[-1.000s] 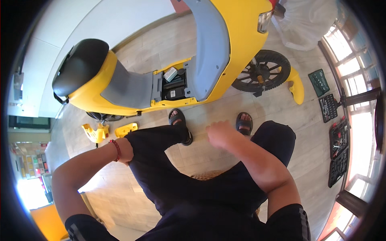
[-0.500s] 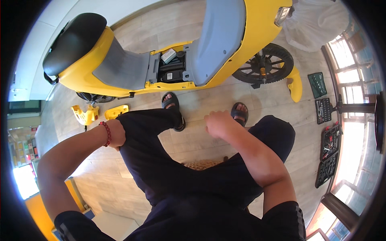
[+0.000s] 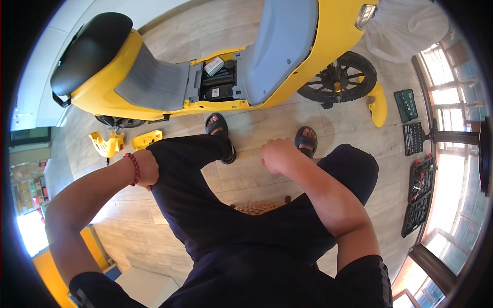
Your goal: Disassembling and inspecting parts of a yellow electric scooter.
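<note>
My left hand [image 3: 148,168], below a red bead bracelet [image 3: 134,169], rests against my left knee; its fingers are hidden from above. Between my knees hangs my right hand [image 3: 278,155], its fingers curled in like a loose fist, and nothing shows in it. The right forearm lies across my right thigh. In front of my feet stands a yellow and grey electric scooter [image 3: 149,84] with a black seat [image 3: 92,51]. The compartment [image 3: 218,82] in its floorboard is uncovered, showing a silver box [image 3: 213,66] and black parts. Neither hand touches the scooter.
On the floor at left lie two yellow body panels [image 3: 107,143]. A yellow fender [image 3: 378,105] is by the front wheel [image 3: 354,77]. Along the right wall are a green tool pouch [image 3: 406,106], a socket set [image 3: 413,138] and an opened toolbox [image 3: 421,190]. I sit on a woven stool [image 3: 259,207].
The view has shifted slightly, so the scooter sits a little farther left and up. Both hands keep nearly the same pose.
</note>
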The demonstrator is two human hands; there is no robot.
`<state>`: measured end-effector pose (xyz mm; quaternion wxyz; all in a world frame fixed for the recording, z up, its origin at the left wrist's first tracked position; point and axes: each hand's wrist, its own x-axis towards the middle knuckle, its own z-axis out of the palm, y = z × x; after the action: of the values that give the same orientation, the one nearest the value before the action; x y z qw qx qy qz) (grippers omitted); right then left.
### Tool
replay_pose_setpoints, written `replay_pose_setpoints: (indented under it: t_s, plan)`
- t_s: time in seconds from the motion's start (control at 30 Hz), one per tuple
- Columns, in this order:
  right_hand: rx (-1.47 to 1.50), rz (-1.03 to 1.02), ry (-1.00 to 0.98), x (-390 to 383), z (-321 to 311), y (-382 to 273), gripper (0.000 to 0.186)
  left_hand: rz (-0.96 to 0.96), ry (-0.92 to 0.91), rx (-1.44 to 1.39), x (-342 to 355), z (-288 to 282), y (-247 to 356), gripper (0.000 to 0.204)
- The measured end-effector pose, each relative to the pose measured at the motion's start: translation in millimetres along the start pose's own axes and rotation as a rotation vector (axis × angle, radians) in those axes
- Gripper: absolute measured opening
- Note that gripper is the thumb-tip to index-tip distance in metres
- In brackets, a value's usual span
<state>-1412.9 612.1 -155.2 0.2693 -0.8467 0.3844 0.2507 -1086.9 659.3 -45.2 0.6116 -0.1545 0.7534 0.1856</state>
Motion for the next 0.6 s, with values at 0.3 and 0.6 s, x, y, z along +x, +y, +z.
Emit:
replay_pose_setpoints:
  t_s: [0.3,0.6]
  plan:
    - [-0.067,-0.052,-0.036,-3.6,-5.0,2.4,0.031,0.000,-0.001,0.015,0.2,-0.4,-0.8,0.037]
    - [-0.031,-0.040,0.011,-4.9,-4.1,5.6,0.030,0.002,0.033,0.032,0.1,-1.4,-0.7,0.036]
